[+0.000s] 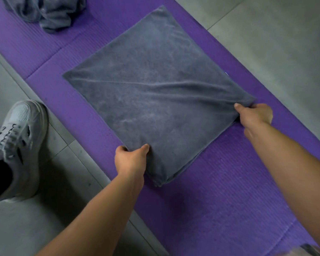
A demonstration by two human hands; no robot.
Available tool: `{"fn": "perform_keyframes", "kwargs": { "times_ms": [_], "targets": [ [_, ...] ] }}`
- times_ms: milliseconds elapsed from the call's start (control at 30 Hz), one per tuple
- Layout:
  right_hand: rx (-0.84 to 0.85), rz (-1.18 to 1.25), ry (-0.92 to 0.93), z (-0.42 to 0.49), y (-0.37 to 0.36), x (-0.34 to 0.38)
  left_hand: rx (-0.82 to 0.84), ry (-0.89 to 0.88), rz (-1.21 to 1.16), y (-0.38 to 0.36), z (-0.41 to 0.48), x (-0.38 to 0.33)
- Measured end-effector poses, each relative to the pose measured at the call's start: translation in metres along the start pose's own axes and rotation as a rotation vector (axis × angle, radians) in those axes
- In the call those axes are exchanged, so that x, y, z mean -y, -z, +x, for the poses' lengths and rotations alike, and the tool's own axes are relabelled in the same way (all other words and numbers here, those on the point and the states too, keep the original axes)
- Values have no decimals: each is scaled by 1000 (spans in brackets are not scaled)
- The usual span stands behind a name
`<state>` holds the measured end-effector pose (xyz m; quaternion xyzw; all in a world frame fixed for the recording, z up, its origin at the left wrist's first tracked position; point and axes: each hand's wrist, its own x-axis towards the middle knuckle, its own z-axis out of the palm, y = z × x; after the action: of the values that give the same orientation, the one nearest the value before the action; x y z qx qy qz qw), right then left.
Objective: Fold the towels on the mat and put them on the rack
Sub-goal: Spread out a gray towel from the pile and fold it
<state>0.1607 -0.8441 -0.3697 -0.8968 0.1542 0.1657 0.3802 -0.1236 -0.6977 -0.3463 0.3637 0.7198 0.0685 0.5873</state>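
A grey towel [155,93], folded into a square of several layers, lies flat on the purple mat [220,200]. My left hand [130,158] grips its near left edge, thumb on top and fingers underneath. My right hand [254,114] pinches the right corner of the towel, and a crease runs across the cloth from that corner toward the left. A second grey towel [48,12] lies crumpled in a heap at the mat's far left end. No rack is in view.
The mat lies on a grey tiled floor [275,37]. A foot in a grey sneaker [17,145] stands on the tiles just left of the mat, close to my left forearm.
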Motion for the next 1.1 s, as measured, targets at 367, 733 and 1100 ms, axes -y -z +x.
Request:
{"fn": "perform_keyframes", "kwargs": {
  "times_ms": [367,733,1100],
  "targets": [
    [-56,-51,43,-4,-8,-6,118,157,-63,32,1,17],
    [218,-782,806,-94,-27,-38,176,-12,354,38,-9,42],
    [222,-749,1129,-96,-50,-7,60,-278,689,50,14,-29]
  ]
}}
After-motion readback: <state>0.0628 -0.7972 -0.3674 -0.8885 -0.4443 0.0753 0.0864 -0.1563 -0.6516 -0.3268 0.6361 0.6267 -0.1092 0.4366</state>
